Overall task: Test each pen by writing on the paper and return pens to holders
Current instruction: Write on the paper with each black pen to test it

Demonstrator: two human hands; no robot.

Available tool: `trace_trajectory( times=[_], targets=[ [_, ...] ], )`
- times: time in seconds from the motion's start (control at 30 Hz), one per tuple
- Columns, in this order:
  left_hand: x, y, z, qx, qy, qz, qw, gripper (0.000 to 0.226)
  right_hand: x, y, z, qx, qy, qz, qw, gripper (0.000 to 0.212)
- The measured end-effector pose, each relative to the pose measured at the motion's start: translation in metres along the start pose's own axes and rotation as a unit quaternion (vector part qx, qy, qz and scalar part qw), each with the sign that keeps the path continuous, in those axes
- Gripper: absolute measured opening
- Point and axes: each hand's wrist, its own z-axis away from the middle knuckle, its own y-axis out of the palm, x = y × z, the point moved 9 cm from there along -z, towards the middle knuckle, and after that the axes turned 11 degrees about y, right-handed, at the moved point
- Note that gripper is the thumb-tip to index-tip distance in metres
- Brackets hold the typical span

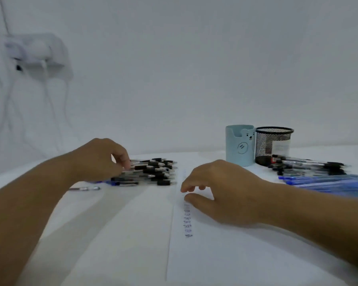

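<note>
Our paper [225, 254] lies flat toward the near edge of the tabletop [122, 234], with a column of small test scribbles [188, 222] running down its left margin. Our right hand [219, 190] rests over the top of that column, fingers loosely curled and holding nothing. Our left hand [100, 159] reaches into the pile of black-grip pens [153, 171] just beyond the paper's left edge, fingertips bent down among the barrels; motion blur keeps us from telling whether one is already pinched.

The pile is loose and overlapping, so we judge that pulling one pen could drag its neighbours and roll them onto the paper or toward the stray pen [85, 188] lying apart on the left. Near the far right edge, the blue bear holder [239, 149] and the mesh holder [272, 145] stand touching, with a second heap of black pens [310, 165] and blue pens [329, 181] beside them; tested and untested pens could easily get mixed.
</note>
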Motion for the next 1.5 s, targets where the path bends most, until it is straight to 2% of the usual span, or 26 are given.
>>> trace_trajectory(
  times=[0.17, 0.3, 0.37, 0.5, 0.67, 0.73, 0.8, 0.83, 0.9, 0.97, 1.0, 1.1, 1.13, 1.2, 1.27, 1.37, 1.5],
  targets=[
    [0.047, -0.02, 0.016, 0.054, -0.065, -0.06, 0.995, 0.04, 0.033, 0.008, -0.012, 0.014, -0.082, -0.003, 0.997, 0.025],
    [0.073, -0.009, 0.034, 0.174, -0.114, -0.06, 0.976, 0.033, 0.061, 0.02, -0.024, 0.014, -0.119, -0.067, 0.99, 0.024],
    [0.077, -0.003, 0.035, 0.199, -0.121, -0.074, 0.97, 0.028, 0.065, 0.028, -0.025, 0.02, -0.133, -0.095, 0.986, 0.026],
    [0.081, -0.001, 0.031, 0.172, -0.121, -0.068, 0.975, 0.018, 0.057, 0.032, -0.025, 0.025, -0.131, -0.141, 0.981, 0.014],
    [0.087, -0.002, 0.03, 0.13, -0.112, -0.073, 0.982, 0.01, 0.058, 0.033, -0.023, 0.016, -0.131, -0.155, 0.979, 0.015],
    [0.074, -0.014, 0.025, 0.059, -0.076, -0.019, 0.995, 0.01, 0.049, 0.029, -0.025, -0.006, -0.089, -0.187, 0.978, 0.016],
    [0.047, -0.03, 0.016, -0.046, -0.017, 0.102, 0.994, 0.015, 0.036, 0.019, -0.027, -0.063, -0.029, -0.244, 0.967, 0.012],
    [0.027, -0.037, 0.013, -0.094, 0.021, 0.171, 0.981, 0.016, 0.027, 0.015, -0.027, -0.084, 0.007, -0.288, 0.954, 0.011],
    [-0.014, -0.042, 0.009, -0.162, 0.092, 0.317, 0.93, 0.015, 0.014, 0.009, -0.03, -0.09, 0.065, -0.36, 0.926, 0.018],
    [-0.046, -0.034, 0.005, -0.187, 0.117, 0.441, 0.87, 0.011, 0.008, 0.005, -0.03, -0.084, 0.09, -0.388, 0.913, 0.028],
    [-0.058, -0.025, 0.003, -0.187, 0.117, 0.475, 0.852, 0.009, 0.005, 0.003, -0.03, -0.085, 0.099, -0.397, 0.909, 0.029],
    [-0.083, 0.002, 0.001, -0.168, 0.12, 0.512, 0.834, 0.005, -0.004, -0.003, -0.028, -0.102, 0.133, -0.417, 0.893, 0.009],
    [-0.086, 0.008, 0.0, -0.162, 0.12, 0.512, 0.835, 0.004, -0.008, -0.003, -0.028, -0.103, 0.143, -0.414, 0.893, 0.013],
    [-0.086, 0.022, -0.004, -0.136, 0.104, 0.498, 0.85, 0.021, -0.019, 0.001, -0.026, -0.089, 0.18, -0.433, 0.879, 0.019],
    [-0.081, 0.04, -0.005, -0.075, 0.085, 0.449, 0.887, 0.033, -0.027, 0.004, -0.025, -0.067, 0.208, -0.472, 0.854, 0.015],
    [-0.091, 0.061, 0.0, 0.001, 0.138, 0.318, 0.938, 0.009, -0.032, 0.003, -0.024, -0.067, 0.208, -0.529, 0.82, 0.013],
    [-0.101, 0.063, -0.001, -0.023, 0.158, 0.24, 0.958, 0.016, -0.034, 0.002, -0.024, -0.072, 0.2, -0.547, 0.81, 0.013]
  ],
)
